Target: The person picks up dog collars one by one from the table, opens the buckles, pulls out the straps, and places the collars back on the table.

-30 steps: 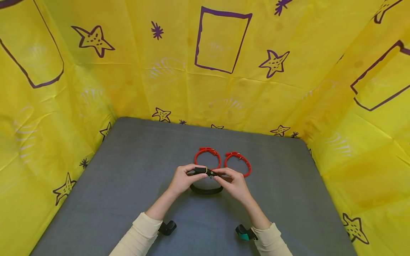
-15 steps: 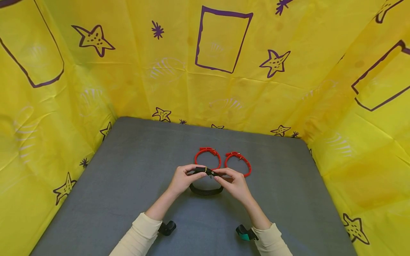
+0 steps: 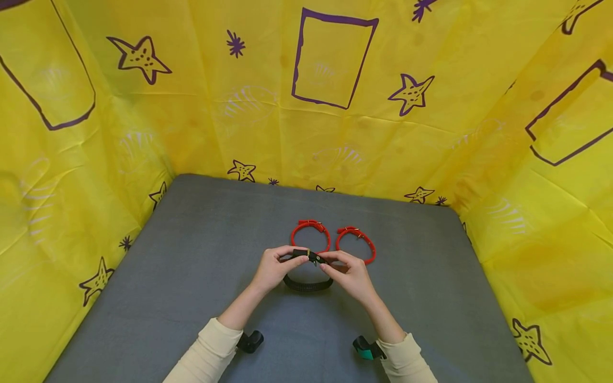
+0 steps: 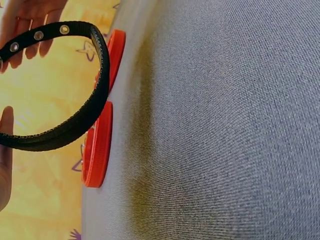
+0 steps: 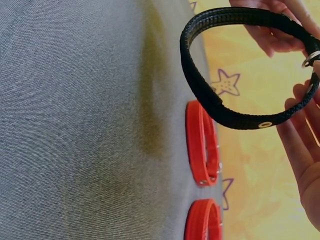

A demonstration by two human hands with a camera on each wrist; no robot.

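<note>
A black collar with metal eyelets is held up above the table in a closed loop, its buckle turned away from the person. In the head view my left hand pinches the strap beside the buckle between thumb and fingers. My right hand pinches the other side of the strap, close to an eyelet. The loop of the collar hangs toward the left wrist camera, showing a row of eyelets. In the right wrist view a metal ring shows on the collar, near the fingers.
Two red collars, a left one and a right one, lie buckled on the grey table just beyond the hands. Yellow patterned cloth walls the table at the back and both sides.
Both hands keep their grip on the black collar in nearly the same place. The collar's hanging loop tilts slightly; the red collars stay put.
</note>
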